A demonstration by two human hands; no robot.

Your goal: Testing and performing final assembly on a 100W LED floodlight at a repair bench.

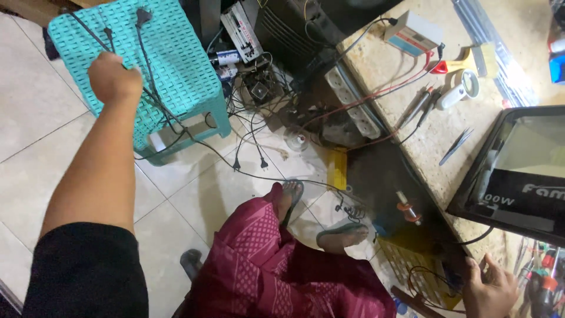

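Left hand [113, 76] fisted on black cables [154, 97] atop teal stool [176, 65]; right hand [488, 290] far right of stool, open, fingers curled at the bench [406, 70] edge.

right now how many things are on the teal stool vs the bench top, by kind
Teal plastic stool: 1
Black cables with plugs on the stool, under the left hand: 2
White power strip: 1
Probes on the bench: 2
Tweezers: 1
Total: 7

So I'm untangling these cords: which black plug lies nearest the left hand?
The smaller black plug on the teal stool, just above the left hand; the other plug lies farther right.
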